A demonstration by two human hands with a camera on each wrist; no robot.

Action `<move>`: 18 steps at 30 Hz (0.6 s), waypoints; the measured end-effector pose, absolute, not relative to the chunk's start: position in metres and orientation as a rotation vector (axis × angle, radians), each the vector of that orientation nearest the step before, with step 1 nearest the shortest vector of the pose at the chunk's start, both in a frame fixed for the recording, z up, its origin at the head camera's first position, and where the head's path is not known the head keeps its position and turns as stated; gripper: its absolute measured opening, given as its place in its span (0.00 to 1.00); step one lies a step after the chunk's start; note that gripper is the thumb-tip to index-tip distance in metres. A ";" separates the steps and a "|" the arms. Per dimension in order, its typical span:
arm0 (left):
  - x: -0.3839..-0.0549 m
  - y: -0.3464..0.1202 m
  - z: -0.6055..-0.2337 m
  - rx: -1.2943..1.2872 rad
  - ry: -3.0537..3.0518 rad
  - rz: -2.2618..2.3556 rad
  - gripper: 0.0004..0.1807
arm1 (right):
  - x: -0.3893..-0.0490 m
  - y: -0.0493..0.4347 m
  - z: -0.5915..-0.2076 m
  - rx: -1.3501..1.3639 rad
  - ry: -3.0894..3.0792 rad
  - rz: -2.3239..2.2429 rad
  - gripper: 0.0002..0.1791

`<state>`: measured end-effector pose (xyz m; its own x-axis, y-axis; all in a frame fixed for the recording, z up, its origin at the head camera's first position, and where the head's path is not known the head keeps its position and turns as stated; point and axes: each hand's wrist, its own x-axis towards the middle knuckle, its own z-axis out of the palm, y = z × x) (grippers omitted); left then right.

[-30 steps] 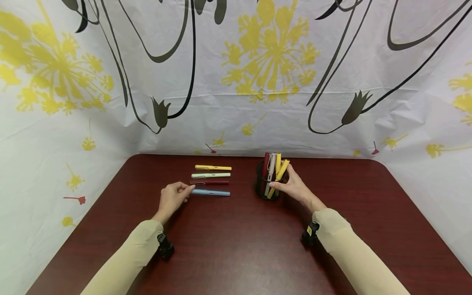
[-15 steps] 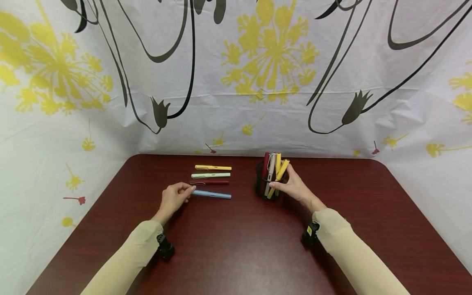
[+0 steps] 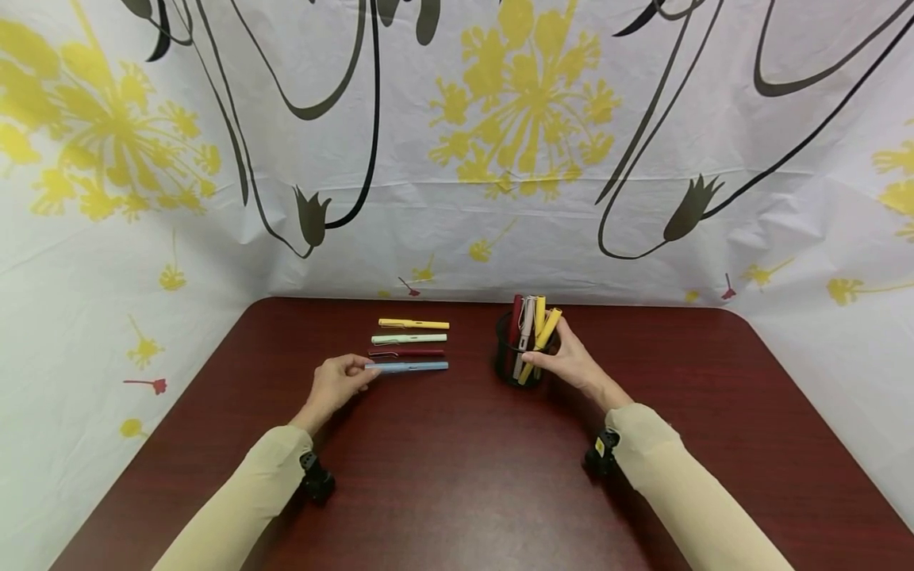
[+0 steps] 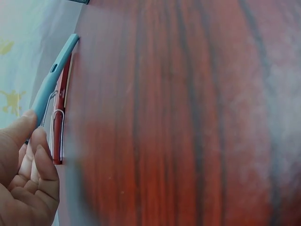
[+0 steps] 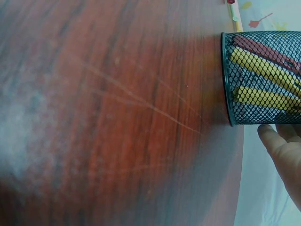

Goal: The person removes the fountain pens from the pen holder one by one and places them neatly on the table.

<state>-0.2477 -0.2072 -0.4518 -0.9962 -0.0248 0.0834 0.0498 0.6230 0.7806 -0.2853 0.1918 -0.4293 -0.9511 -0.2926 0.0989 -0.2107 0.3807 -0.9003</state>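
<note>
My left hand [image 3: 337,385] pinches a light blue pen [image 3: 417,367] by its left end, between thumb and fingers. In the left wrist view the blue pen [image 4: 55,70] slants across a dark red pen [image 4: 59,113] with a wire clip. Beyond it in the head view, a pale mint pen [image 3: 410,339] and a yellow pen [image 3: 414,324] lie in parallel with the red one. My right hand [image 3: 571,363] grips the side of a black mesh pen cup [image 3: 504,366], thumb on the near side. Red, light grey and yellow pens stand in the cup.
The dark red-brown table [image 3: 457,468] has rounded far corners. Right behind its back edge hangs a white cloth [image 3: 400,159] with yellow and dark plant prints. Black wrist cameras sit at both sleeves, close above the table.
The blue pen's right end first swung slightly toward me, then away, so the pen now lies nearer the dark red pen. My right hand and the cup have stayed put.
</note>
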 end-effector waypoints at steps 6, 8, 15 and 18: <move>-0.250 -0.210 -0.452 -0.070 -2.807 -1.356 0.13 | -0.285 0.192 -0.428 -0.451 2.544 -1.627 0.57; -0.251 -0.212 -0.451 -0.085 -2.829 -1.365 0.13 | -0.284 0.193 -0.427 -0.433 2.539 -1.615 0.57; -0.252 -0.216 -0.451 -0.099 -2.903 -1.340 0.13 | -0.273 0.188 -0.411 -0.414 2.498 -1.621 0.56; -0.253 -0.218 -0.451 -0.100 -2.909 -1.320 0.13 | -0.265 0.185 -0.402 -0.415 2.492 -1.618 0.55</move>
